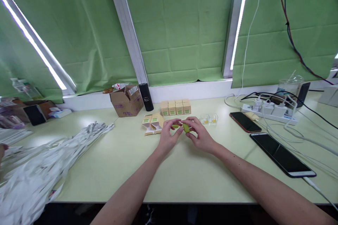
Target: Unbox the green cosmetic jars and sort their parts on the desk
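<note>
My left hand and my right hand meet over the middle of the table. A small rounded green piece is pinched between the fingers of my right hand. Another flat green piece shows between the thumb and fingers of my left hand. Just left of my hands stand small cardboard boxes with open flaps. Behind them, several closed small boxes with green labels form a row. To the right sit two clear plastic cups with something yellow inside.
White strips pile up on the left, with part of another person's hand at the edge. A cardboard carton and black cylinder stand behind. Two phones, cables and a power strip lie right.
</note>
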Demonstrator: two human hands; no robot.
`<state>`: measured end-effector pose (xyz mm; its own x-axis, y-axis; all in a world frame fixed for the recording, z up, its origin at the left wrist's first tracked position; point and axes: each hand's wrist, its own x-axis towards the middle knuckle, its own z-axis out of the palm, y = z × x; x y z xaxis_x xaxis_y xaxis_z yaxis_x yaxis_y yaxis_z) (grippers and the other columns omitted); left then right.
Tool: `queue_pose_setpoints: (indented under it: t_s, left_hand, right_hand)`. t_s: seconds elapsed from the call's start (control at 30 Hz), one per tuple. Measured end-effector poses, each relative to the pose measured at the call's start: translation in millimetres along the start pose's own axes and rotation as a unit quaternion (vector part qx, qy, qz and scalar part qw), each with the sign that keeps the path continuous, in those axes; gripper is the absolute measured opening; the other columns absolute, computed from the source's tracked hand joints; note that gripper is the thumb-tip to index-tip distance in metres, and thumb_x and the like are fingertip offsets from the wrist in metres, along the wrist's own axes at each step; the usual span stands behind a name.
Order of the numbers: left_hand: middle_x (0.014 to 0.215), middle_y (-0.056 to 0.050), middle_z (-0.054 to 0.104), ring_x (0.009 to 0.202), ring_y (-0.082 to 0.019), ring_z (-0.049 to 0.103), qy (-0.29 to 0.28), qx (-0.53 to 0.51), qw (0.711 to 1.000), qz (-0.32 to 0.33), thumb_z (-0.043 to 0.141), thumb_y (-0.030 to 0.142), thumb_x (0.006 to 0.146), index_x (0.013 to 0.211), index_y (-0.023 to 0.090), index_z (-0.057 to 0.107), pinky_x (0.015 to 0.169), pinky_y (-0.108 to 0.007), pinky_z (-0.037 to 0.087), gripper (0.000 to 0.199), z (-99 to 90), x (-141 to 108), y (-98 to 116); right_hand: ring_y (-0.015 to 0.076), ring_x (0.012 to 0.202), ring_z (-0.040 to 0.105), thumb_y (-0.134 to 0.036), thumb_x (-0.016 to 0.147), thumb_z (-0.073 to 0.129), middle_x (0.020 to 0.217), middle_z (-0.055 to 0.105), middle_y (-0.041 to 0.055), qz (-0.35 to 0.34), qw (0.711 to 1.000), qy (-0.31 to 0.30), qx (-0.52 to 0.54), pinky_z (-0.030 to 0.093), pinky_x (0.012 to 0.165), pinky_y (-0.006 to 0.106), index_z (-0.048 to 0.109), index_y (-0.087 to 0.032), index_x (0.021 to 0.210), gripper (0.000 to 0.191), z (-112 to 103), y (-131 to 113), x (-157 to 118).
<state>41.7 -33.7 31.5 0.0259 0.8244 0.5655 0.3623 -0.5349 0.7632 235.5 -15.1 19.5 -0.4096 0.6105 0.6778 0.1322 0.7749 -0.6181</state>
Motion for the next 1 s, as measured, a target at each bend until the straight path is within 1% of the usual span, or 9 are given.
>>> queue_pose_setpoints:
  t_s: [0.07, 0.13, 0.27, 0.33, 0.47, 0.57, 0.7, 0.87, 1.0]
  left_hand:
    - [0.122, -0.011, 0.070, 0.113, -0.026, 0.065, -0.013, 0.002, 1.000, -0.013, 0.074, 0.039, 0.090, 0.120, 0.025, 0.071, 0.092, -0.039, 0.052, 0.033, 1.2, 0.2, -1.7]
    - [0.125, -0.012, 0.069, 0.114, -0.025, 0.065, -0.026, -0.004, 1.000, -0.017, 0.074, 0.039, 0.090, 0.122, 0.024, 0.070, 0.094, -0.041, 0.052, 0.036, 2.7, 0.2, -3.3]
    - [0.124, -0.012, 0.068, 0.115, -0.025, 0.065, -0.039, -0.012, 0.999, -0.010, 0.074, 0.032, 0.090, 0.127, 0.025, 0.068, 0.099, -0.043, 0.051, 0.039, 3.9, -0.1, -3.6]
    - [0.125, -0.011, 0.068, 0.117, -0.025, 0.063, -0.045, -0.009, 0.999, -0.001, 0.074, 0.028, 0.089, 0.129, 0.026, 0.068, 0.100, -0.044, 0.051, 0.040, 3.4, -0.2, -2.3]
    - [0.123, -0.009, 0.069, 0.120, -0.026, 0.057, -0.051, 0.005, 0.999, 0.016, 0.076, 0.021, 0.085, 0.129, 0.029, 0.068, 0.098, -0.043, 0.050, 0.046, 3.2, -0.7, -0.6]
    - [0.120, -0.008, 0.069, 0.121, -0.026, 0.055, -0.048, 0.024, 0.998, 0.013, 0.078, 0.015, 0.081, 0.126, 0.029, 0.070, 0.099, -0.042, 0.050, 0.047, 4.7, -1.7, -2.1]
    - [0.120, -0.008, 0.066, 0.122, -0.025, 0.053, -0.036, 0.038, 0.998, 0.021, 0.077, 0.011, 0.081, 0.125, 0.028, 0.069, 0.104, -0.043, 0.048, 0.048, 6.2, -3.0, -5.2]
    - [0.118, -0.007, 0.069, 0.125, -0.026, 0.050, -0.034, 0.054, 0.996, 0.056, 0.077, 0.011, 0.081, 0.125, 0.028, 0.069, 0.109, -0.046, 0.045, 0.047, 5.4, -2.5, -4.5]
    - [0.117, -0.007, 0.071, 0.122, -0.028, 0.050, -0.032, 0.076, 0.994, 0.072, 0.076, 0.011, 0.081, 0.123, 0.027, 0.070, 0.107, -0.048, 0.046, 0.045, 4.4, -2.3, -3.4]
  right_hand:
    - [0.0207, 0.103, 0.066, -0.013, 0.095, 0.056, 0.128, 0.051, 0.0097, 0.004, 1.000, -0.014, -0.013, 0.065, 0.091, 0.046, 0.058, -0.034, 0.141, 0.051, -0.9, -0.6, -0.6]
    - [0.0211, 0.101, 0.066, -0.016, 0.096, 0.057, 0.128, 0.051, 0.0100, 0.004, 1.000, -0.017, -0.025, 0.064, 0.090, 0.047, 0.056, -0.035, 0.144, 0.052, -2.0, -1.8, -0.3]
    - [0.0258, 0.111, 0.063, -0.016, 0.094, 0.059, 0.132, 0.055, 0.0118, -0.008, 0.999, 0.017, -0.039, 0.062, 0.093, 0.049, 0.044, -0.033, 0.151, 0.062, -4.1, -4.2, 1.5]
    - [0.0272, 0.113, 0.063, -0.013, 0.090, 0.061, 0.132, 0.057, 0.0122, -0.011, 0.998, 0.026, -0.051, 0.061, 0.094, 0.050, 0.043, -0.031, 0.150, 0.065, -5.2, -4.8, 1.7]
    - [0.0269, 0.109, 0.065, -0.008, 0.086, 0.060, 0.128, 0.060, 0.0110, -0.010, 0.997, 0.011, -0.081, 0.059, 0.096, 0.053, 0.037, -0.030, 0.151, 0.073, -6.5, -4.1, -0.2]
    - [0.0281, 0.113, 0.064, -0.006, 0.085, 0.059, 0.130, 0.061, 0.0111, -0.020, 0.995, 0.006, -0.097, 0.057, 0.100, 0.055, 0.035, -0.029, 0.151, 0.075, -6.5, -2.1, -1.8]
    - [0.0297, 0.120, 0.062, -0.005, 0.085, 0.058, 0.133, 0.059, 0.0126, -0.036, 0.993, 0.010, -0.108, 0.057, 0.100, 0.054, 0.038, -0.029, 0.147, 0.069, -6.3, -0.2, -1.9]
    - [0.0304, 0.120, 0.060, -0.005, 0.085, 0.057, 0.127, 0.057, 0.0133, -0.061, 0.992, 0.015, -0.110, 0.059, 0.096, 0.051, 0.047, -0.027, 0.135, 0.055, -9.0, -3.8, 0.4]
    - [0.0305, 0.121, 0.060, -0.011, 0.091, 0.060, 0.127, 0.057, 0.0145, -0.085, 0.989, 0.027, -0.119, 0.059, 0.098, 0.051, 0.053, -0.025, 0.132, 0.044, -11.0, -5.4, 1.4]
